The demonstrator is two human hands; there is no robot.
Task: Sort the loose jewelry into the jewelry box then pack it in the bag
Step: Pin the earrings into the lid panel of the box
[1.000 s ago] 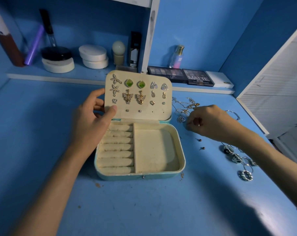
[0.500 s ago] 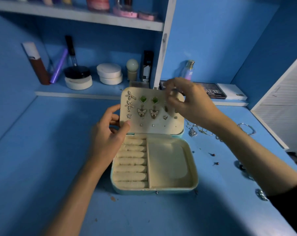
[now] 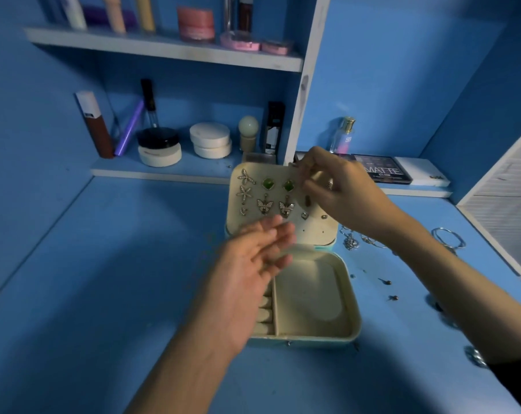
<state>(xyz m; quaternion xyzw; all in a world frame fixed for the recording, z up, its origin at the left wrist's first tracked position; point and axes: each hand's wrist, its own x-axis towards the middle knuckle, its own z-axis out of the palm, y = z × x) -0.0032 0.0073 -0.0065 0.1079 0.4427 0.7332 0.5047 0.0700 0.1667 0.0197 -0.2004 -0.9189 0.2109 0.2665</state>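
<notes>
The jewelry box (image 3: 352,325) lies open on the blue table, its cream lid (image 3: 314,233) upright and studded with earrings. My left hand (image 3: 244,265) hovers, blurred and open, over the ring rolls on the box's left side, not touching the lid. My right hand (image 3: 340,188) is at the lid's upper right corner, thumb and fingers pinched on a small stud earring that is barely visible. Loose jewelry lies right of the box: a chain (image 3: 350,242), a bangle (image 3: 447,237), two studs (image 3: 386,281) and rings (image 3: 476,357). No bag is in view.
Behind the box a low shelf holds powder jars (image 3: 210,140), tubes and a perfume bottle (image 3: 341,135). An eyeshadow palette (image 3: 383,172) lies at the back right. A white slatted panel (image 3: 507,201) borders the table's right side.
My right hand picked a stud from the table and carried it up to the lid's top right. My left hand let go of the lid and moved over the box.
</notes>
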